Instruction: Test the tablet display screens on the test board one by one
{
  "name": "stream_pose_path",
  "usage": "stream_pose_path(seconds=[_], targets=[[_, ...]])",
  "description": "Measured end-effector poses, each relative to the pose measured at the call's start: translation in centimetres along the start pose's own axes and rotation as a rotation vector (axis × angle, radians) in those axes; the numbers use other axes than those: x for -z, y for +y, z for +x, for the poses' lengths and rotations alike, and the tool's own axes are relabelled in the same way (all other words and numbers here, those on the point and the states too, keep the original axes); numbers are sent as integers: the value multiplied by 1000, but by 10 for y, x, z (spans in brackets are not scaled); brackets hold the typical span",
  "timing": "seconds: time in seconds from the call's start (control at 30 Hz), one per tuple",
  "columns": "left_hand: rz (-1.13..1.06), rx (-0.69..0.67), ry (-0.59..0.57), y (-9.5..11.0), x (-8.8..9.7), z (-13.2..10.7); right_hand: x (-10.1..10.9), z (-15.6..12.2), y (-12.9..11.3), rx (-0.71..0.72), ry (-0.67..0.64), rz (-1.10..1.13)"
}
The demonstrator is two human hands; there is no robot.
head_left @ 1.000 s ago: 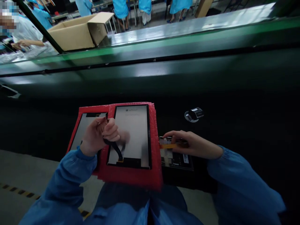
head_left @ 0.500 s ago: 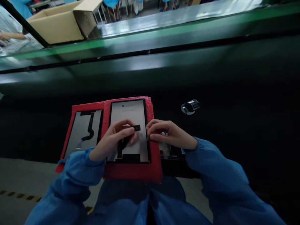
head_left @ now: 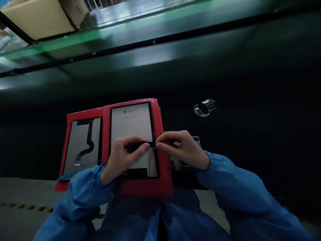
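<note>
My left hand (head_left: 126, 152) pinches a black flex cable (head_left: 151, 144) between thumb and fingers, its end sticking out to the right. The cable belongs to the right-hand display panel (head_left: 131, 122), which lies with its pale back up on a red padded sheet (head_left: 164, 187). My right hand (head_left: 184, 147) is closed in a pinch at the cable's tip; whatever its fingertips grip is too small to make out. To the left, a second display panel (head_left: 72, 140) lies on the red sheet with its own curved flex cable (head_left: 89, 144) spread across it.
A roll of shiny clear film or tape (head_left: 206, 107) sits on the dark bench right of the panels. Partly under my right hand is an electronic part (head_left: 182, 164). Behind runs a green ledge (head_left: 105, 36) with a cardboard box (head_left: 37, 20) on it.
My left hand has brought the cable end right, to the panel's edge. My right hand's fingertips now meet it there. The view has tipped slightly downward.
</note>
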State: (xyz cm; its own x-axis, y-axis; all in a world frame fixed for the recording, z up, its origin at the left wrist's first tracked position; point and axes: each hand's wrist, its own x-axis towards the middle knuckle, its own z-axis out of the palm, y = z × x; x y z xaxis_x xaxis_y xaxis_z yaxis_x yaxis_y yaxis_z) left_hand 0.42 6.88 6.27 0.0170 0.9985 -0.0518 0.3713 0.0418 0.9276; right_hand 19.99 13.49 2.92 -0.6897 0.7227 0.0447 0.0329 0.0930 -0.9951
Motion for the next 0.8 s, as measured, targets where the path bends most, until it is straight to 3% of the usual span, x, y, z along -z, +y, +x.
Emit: stream_pose_path(seconds=[0.5, 0.8], targets=[[90, 19, 32, 1, -4, -1, -1, 0, -1, -2, 43, -27], [164, -8, -25, 0, -4, 0, -4, -2, 2, 19, 42, -80]])
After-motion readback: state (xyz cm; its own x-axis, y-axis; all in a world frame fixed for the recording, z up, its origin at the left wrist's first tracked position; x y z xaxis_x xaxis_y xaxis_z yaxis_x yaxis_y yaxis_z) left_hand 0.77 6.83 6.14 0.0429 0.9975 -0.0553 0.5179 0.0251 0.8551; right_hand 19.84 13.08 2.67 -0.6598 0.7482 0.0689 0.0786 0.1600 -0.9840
